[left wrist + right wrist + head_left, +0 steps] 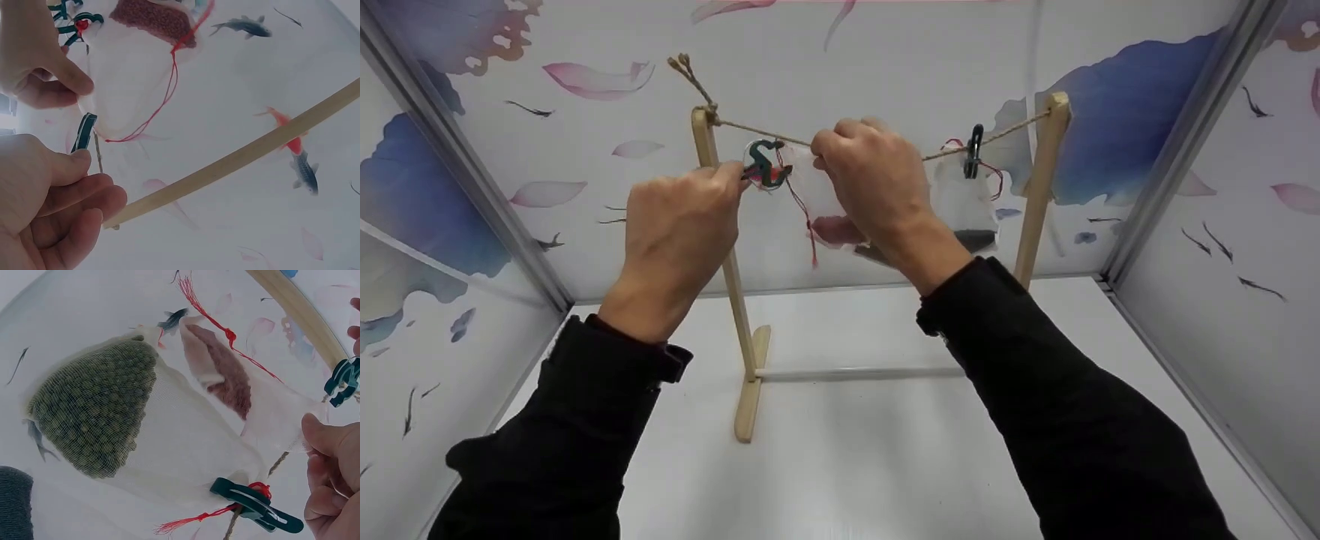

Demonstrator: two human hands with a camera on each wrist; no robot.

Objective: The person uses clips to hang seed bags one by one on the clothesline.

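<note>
My left hand [679, 225] pinches a dark green clothespin [84, 132] beside the rope [1016, 129]. With thumb and fingers, my right hand [877, 187] pinches the top edge of a white mesh drawstring bag [281, 419] at the rope. Reddish beans or grains [154, 25] fill the bottom of that bag, and its red cord [171, 79] hangs loose at one side. Farther right, another mesh bag [185, 422], holding green beans [95, 405], hangs from the rope under a second green clothespin [256, 506].
The rope is tied between two wooden posts, a left post [739, 307] and a right post [1042, 191]. The left post stands on a wooden foot [748, 409], joined to a pale crossbar [855, 373]. White printed panels [1207, 225] surround the white tabletop [825, 465].
</note>
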